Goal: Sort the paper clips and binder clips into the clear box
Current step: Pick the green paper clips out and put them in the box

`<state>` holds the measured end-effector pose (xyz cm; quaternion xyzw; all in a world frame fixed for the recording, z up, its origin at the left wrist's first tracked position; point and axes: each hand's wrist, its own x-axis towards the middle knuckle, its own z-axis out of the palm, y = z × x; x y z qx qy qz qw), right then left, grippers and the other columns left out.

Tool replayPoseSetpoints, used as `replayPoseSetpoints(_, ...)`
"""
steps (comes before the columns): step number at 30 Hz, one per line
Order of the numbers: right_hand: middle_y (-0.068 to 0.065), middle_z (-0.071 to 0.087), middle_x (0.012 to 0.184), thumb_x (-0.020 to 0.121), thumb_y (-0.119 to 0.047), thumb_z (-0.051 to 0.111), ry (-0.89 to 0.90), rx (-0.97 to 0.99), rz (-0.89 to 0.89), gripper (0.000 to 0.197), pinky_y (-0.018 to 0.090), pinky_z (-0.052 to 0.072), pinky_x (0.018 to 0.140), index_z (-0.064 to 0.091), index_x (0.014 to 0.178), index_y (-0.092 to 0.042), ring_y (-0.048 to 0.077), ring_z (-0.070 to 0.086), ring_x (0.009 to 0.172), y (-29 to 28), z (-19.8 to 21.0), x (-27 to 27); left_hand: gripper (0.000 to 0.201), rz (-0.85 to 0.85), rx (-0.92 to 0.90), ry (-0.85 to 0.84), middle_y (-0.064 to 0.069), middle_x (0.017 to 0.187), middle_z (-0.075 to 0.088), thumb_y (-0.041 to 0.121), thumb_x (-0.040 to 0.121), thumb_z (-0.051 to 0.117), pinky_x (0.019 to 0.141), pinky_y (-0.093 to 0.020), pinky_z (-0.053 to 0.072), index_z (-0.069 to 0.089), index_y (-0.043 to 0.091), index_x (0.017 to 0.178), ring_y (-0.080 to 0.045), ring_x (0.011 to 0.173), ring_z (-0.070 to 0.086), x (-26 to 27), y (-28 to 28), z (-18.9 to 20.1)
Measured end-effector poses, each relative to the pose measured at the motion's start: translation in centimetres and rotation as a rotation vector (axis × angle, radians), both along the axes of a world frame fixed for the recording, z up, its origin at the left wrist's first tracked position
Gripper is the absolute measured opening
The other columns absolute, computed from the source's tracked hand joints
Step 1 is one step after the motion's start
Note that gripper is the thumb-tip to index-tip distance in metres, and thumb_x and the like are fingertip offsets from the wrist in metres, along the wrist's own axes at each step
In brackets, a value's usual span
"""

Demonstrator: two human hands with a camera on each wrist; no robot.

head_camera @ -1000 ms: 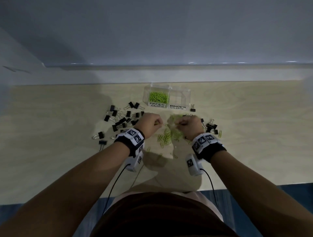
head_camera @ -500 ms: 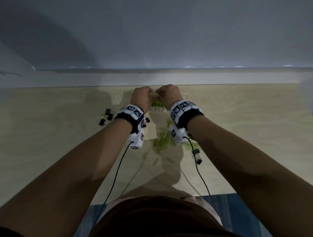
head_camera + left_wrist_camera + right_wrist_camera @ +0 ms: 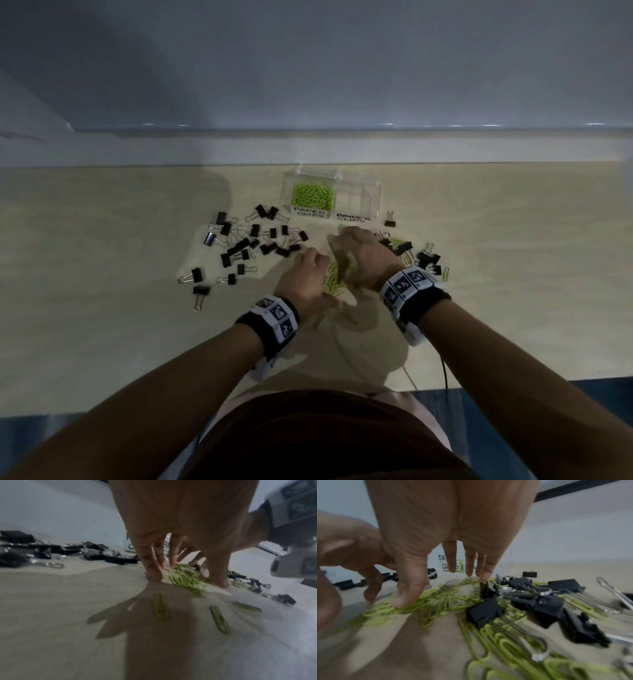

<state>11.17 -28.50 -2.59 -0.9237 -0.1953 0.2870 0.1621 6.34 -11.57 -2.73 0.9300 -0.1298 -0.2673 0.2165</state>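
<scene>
I see both hands down on the loose green paper clips (image 3: 334,277) just in front of the clear box (image 3: 373,200) on the table (image 3: 102,308). My left hand (image 3: 303,277) and right hand (image 3: 364,255) have fingers spread, tips pressing the pile. Black binder clips (image 3: 246,246) lie left of the box, with a few more to its right.

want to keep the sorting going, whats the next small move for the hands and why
Probably close both hands round the loose green paper clips: the left hand and right hand flank that pile with fingers spread. Then carry them to the clear box, whose paper clips side already holds some.
</scene>
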Motion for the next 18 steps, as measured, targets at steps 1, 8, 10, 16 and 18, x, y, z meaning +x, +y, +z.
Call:
replayPoseSetpoints(1,0.004,0.029,0.145,0.062,-0.032,0.082,-0.01,-0.036,0.043,0.096,0.044,0.033,0.11,0.03,0.142,-0.026,0.026,0.025,0.132,0.1,0.0,-0.2,0.082,0.017,0.046,-0.001,-0.01,0.122,0.037,0.055,0.064,0.073,0.089,-0.044,0.046,0.041,0.01,0.126,-0.028,0.113,0.037,-0.3,-0.4,-0.3)
replayPoseSetpoints(8,0.011,0.048,0.119,0.078,-0.017,0.071,-0.05,-0.011,0.111,0.048,0.041,0.042,0.094,0.054,0.122,-0.011,0.03,0.045,0.112,0.1,0.8,-2.2,0.03,0.033,0.026,0.002,-0.015,0.113,0.051,0.015,0.086,0.057,0.09,-0.041,0.045,0.054,0.004,0.113,-0.032,0.104,0.051,0.1,-1.8,-0.5)
replayPoseSetpoints(10,0.013,0.051,0.115,0.082,-0.012,0.064,-0.073,0.019,0.095,0.034,0.037,0.045,0.087,0.059,0.115,-0.007,0.031,0.052,0.104,0.0,0.7,-2.8,0.024,0.012,0.02,-0.015,-0.017,0.11,0.054,0.011,0.088,0.052,0.087,-0.041,0.044,0.056,0.003,0.11,-0.033,0.101,0.053,0.3,-1.7,-0.2)
replayPoseSetpoints(16,0.015,0.061,0.093,0.084,-0.009,0.055,-0.114,0.123,0.005,0.018,0.037,0.05,0.072,0.065,0.096,-0.001,0.032,0.059,0.081,-0.4,0.6,-2.8,0.016,-0.054,0.067,-0.069,-0.017,0.102,0.059,0.009,0.085,0.05,0.076,-0.038,0.046,0.056,0.001,0.098,-0.033,0.095,0.056,1.1,0.0,0.4)
replayPoseSetpoints(18,0.013,0.065,0.088,0.082,-0.008,0.057,-0.107,0.16,-0.096,0.014,0.034,0.051,0.073,0.069,0.088,-0.005,0.029,0.062,0.079,-0.6,0.3,-2.5,0.013,-0.007,0.024,-0.062,-0.015,0.094,0.062,0.012,0.083,0.054,0.072,-0.035,0.049,0.058,0.004,0.092,-0.03,0.086,0.058,1.5,0.8,0.8)
